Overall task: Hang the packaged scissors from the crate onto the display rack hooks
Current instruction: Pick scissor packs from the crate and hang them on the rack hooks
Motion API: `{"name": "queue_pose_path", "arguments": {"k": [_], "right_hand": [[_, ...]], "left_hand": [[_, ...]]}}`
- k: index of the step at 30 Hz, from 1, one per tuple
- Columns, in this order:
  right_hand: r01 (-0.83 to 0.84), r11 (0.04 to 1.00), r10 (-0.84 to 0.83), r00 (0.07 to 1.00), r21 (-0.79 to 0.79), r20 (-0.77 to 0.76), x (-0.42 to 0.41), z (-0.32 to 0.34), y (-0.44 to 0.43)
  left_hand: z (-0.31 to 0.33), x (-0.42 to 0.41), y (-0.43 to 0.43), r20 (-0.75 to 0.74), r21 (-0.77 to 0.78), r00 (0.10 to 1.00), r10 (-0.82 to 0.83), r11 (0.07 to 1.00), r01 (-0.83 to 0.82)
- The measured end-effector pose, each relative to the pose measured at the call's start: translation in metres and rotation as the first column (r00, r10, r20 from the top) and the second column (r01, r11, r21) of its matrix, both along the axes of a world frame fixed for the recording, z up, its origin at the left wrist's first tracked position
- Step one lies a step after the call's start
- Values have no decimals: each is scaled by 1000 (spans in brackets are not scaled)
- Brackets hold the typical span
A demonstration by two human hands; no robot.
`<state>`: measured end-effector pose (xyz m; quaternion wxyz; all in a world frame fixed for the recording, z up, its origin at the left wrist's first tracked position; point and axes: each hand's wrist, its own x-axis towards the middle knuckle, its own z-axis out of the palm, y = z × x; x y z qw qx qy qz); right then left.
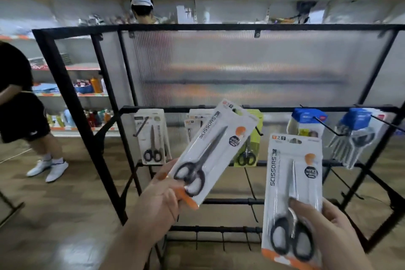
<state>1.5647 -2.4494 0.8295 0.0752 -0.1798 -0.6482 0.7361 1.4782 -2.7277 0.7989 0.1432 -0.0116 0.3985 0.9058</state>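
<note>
My left hand (161,197) grips the lower end of a white scissors pack (213,151) with black handles, tilted up to the right in front of the rack. My right hand (328,232) holds a second white scissors pack (292,195) upright by its lower part, thumb on the front. The black display rack (219,27) stands ahead. Packs hang from its middle bar: one white scissors pack (153,138) at the left, a green pack (248,153) behind my left pack, and blue-topped packs (309,125) to the right. An empty hook (326,127) juts out at the right. The crate is out of sight.
A person in black shorts and white shoes (47,167) stands at the left on the wooden floor. Another person in a white cap (142,10) is behind the rack. Store shelves with goods (92,87) line the back wall. Lower rack bars (219,229) carry bare hooks.
</note>
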Motion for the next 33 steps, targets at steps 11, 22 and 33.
{"name": "queue_pose_path", "arguments": {"k": [11, 22, 33], "right_hand": [[88, 995, -89, 996, -42, -3, 18, 4, -32], [49, 999, -49, 999, 21, 1, 21, 18, -53], [-27, 996, 27, 1000, 83, 10, 3, -5, -55]], "left_hand": [[-21, -19, 10, -78, -604, 994, -81, 797, 17], [-28, -31, 9, -122, -652, 992, 44, 750, -113], [-61, -37, 13, -112, -686, 992, 62, 717, -122]]}}
